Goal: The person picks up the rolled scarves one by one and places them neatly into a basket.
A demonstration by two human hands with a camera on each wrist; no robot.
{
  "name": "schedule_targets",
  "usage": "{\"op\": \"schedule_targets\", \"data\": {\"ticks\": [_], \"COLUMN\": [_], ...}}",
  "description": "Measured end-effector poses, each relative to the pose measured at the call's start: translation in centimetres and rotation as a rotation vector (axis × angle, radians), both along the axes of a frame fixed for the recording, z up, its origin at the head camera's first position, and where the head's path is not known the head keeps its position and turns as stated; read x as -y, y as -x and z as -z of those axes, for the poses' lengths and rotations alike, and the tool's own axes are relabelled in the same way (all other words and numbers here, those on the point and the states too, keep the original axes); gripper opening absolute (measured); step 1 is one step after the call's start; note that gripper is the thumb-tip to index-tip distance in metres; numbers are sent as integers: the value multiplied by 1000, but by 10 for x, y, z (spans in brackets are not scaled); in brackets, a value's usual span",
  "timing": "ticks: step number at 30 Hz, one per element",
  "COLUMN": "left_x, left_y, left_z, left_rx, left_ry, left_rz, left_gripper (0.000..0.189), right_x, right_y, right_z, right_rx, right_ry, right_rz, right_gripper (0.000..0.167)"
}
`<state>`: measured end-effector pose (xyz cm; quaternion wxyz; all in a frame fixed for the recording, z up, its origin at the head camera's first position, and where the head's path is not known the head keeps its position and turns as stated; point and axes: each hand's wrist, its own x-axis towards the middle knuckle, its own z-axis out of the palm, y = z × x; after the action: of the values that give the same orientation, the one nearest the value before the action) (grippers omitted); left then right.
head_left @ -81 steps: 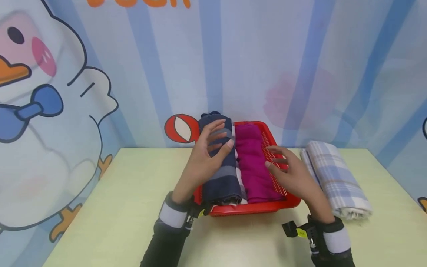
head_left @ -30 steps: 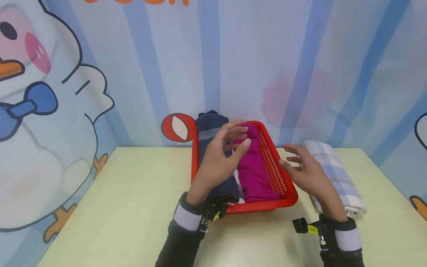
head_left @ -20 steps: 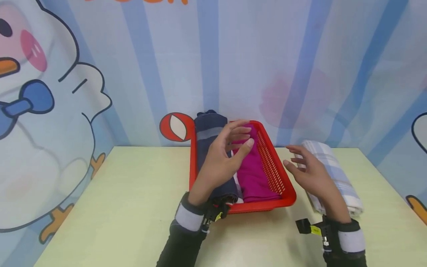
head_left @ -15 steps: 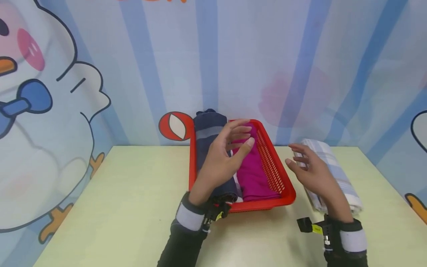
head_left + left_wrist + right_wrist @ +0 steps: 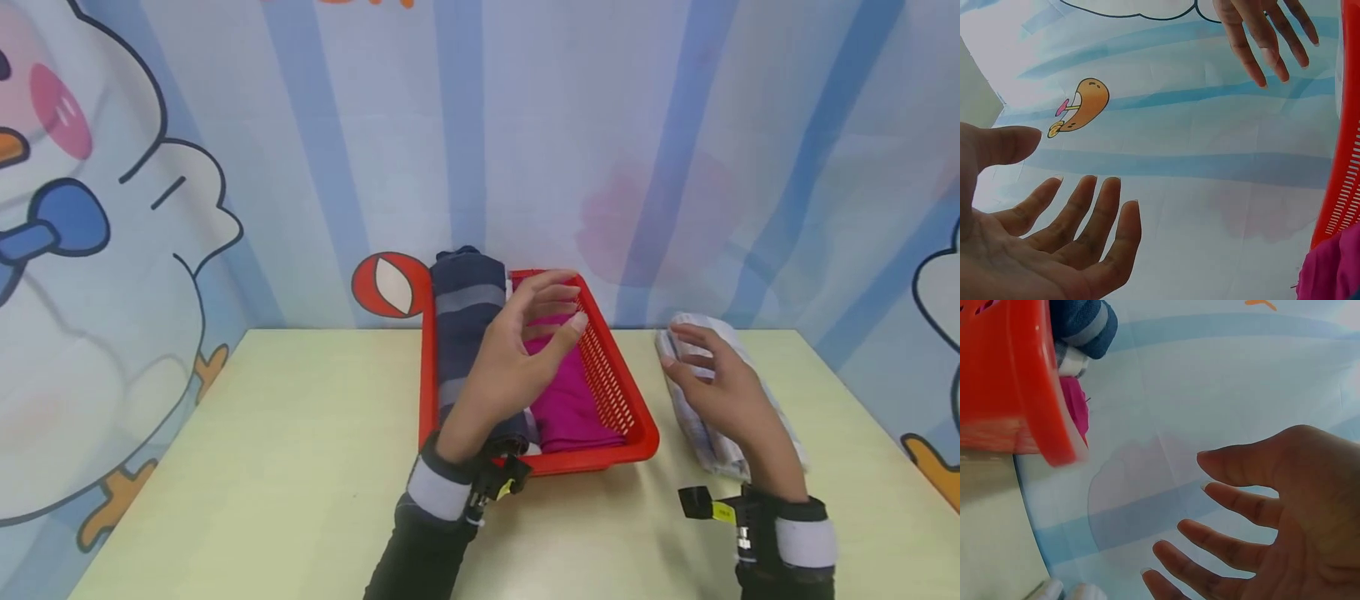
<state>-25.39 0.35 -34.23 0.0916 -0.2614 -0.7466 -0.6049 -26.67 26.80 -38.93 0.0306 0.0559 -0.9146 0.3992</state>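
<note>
My left hand (image 5: 517, 358) hovers over a red plastic basket (image 5: 637, 442), its fingers relaxed and slightly bent, holding nothing. Inside the basket a navy rolled cloth with grey stripes (image 5: 468, 321) lies along the left side. A magenta cloth (image 5: 573, 400) is beside it, partly hidden by that hand. A strip of white cloth shows between the two. My right hand (image 5: 723, 387) hangs loosely bent above a folded plaid cloth (image 5: 686, 417) in white and blue, covering part of it; nothing is in its grasp. In the left wrist view the left palm (image 5: 1035, 269) is bare.
A pale yellow table (image 5: 300, 433) bears the basket and the plaid cloth. Behind it hangs a striped blue backdrop (image 5: 525, 150) with cartoon figures, close to the basket's far end. Each wrist wears a strapped camera, the right one (image 5: 697, 502) jutting inward.
Both hands have moved to the right relative to the basket, the left from the navy roll toward the magenta cloth, the right from the basket's edge to over the plaid cloth. The view has shifted slightly.
</note>
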Motion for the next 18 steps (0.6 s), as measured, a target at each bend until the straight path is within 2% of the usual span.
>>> {"op": "schedule_targets", "data": {"ticks": [5, 14, 18], "left_x": [-4, -9, -10], "left_y": [0, -2, -4], "left_z": [0, 1, -1], "left_rx": [22, -3, 1], "left_ry": [3, -4, 7], "left_rz": [10, 29, 24], "left_gripper": [51, 51, 51], "right_x": [-6, -15, -19], "right_y": [1, 1, 1], "right_z": [1, 3, 5], "right_rx": [3, 0, -34], "right_ry": [-70, -64, -82], "right_rz": [49, 71, 76], "right_gripper": [59, 58, 58]}}
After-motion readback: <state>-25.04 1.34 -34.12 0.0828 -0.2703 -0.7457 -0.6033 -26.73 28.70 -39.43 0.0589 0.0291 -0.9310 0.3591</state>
